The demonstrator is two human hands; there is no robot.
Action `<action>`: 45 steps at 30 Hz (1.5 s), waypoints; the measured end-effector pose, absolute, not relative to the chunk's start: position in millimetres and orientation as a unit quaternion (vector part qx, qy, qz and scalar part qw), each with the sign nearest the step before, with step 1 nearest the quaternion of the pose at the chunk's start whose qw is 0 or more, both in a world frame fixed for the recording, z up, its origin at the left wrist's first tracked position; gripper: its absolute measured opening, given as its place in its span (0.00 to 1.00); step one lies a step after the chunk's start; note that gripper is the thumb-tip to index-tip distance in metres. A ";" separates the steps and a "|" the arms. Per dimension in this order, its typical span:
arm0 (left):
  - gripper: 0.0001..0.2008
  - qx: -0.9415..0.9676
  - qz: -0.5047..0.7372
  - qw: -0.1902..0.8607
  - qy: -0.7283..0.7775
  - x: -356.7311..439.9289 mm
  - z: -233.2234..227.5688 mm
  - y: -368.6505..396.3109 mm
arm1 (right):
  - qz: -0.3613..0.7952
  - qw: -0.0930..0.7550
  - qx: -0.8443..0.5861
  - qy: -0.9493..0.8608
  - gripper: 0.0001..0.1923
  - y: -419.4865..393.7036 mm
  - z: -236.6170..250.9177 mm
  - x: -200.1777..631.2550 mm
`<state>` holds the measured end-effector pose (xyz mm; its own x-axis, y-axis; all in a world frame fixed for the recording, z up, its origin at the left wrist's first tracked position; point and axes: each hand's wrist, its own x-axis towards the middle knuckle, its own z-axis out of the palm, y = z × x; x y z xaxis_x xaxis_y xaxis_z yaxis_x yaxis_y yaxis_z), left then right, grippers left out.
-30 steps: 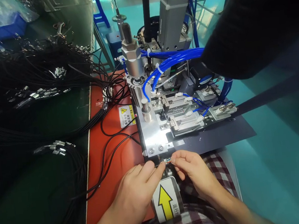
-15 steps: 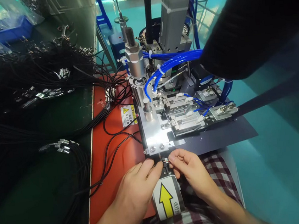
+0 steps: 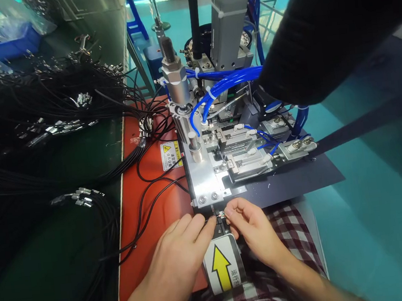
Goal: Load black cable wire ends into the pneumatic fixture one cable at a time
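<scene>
Left hand [image 3: 181,253]: palm down on the orange mat [image 3: 157,208], fingers stretched forward, thumb and forefinger pinched on the black cable [image 3: 147,187] right where it ends.
Right hand [image 3: 254,231]: curled, thumb and forefinger tips closed on the small cable connector [image 3: 222,214] (too small to make out its detail).
Cable connector: between both sets of fingertips, just below the front edge of the machine's metal plate [image 3: 204,179], above the yellow arrow label [image 3: 222,268].
Black cable: loops leftward over the orange mat from the left fingertips.
Machine: pneumatic fixture with blue air hoses [image 3: 229,78] and a steel cylinder [image 3: 176,83], standing behind the hands.
Cable pile [image 3: 39,119]: many black cables with metal ends on the green bench, well to the left.
Lap: checked cloth [image 3: 292,236] under the right wrist.
Dark sleeve [image 3: 328,31]: fills the upper right corner (whose it is, I cannot tell).
</scene>
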<state>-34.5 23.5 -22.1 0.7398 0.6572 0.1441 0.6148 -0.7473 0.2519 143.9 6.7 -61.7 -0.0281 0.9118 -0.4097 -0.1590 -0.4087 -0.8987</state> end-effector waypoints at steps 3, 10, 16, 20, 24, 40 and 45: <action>0.15 0.926 0.126 0.089 0.344 -33.1 -19.5 25.5 | 0.653 0.426 -0.538 -0.321 0.18 9.0 -60.5 145.1; 0.16 0.928 0.121 0.069 0.346 -34.2 -19.6 28.8 | 0.691 0.421 -0.517 -0.278 0.19 11.8 -65.8 145.9; 0.22 0.911 0.007 0.099 0.400 -35.8 -24.3 18.3 | 0.701 0.418 -0.510 -0.272 0.18 11.3 -73.7 146.8; 0.28 0.871 -0.030 0.199 0.447 -31.6 -25.0 9.5 | 0.698 0.421 -0.505 -0.285 0.17 9.8 -76.9 148.8; 0.22 0.851 -0.002 0.202 0.485 -26.3 -25.6 4.1 | 0.697 0.422 -0.496 -0.299 0.18 9.0 -75.0 148.4; 0.19 0.855 0.103 0.091 0.499 -13.1 -34.5 -4.5 | 0.681 0.455 -0.486 -0.306 0.19 7.5 -78.3 141.8; 0.19 0.858 0.106 0.090 0.494 -15.1 -37.2 -3.8 | 0.685 0.443 -0.489 -0.310 0.20 6.9 -83.4 146.6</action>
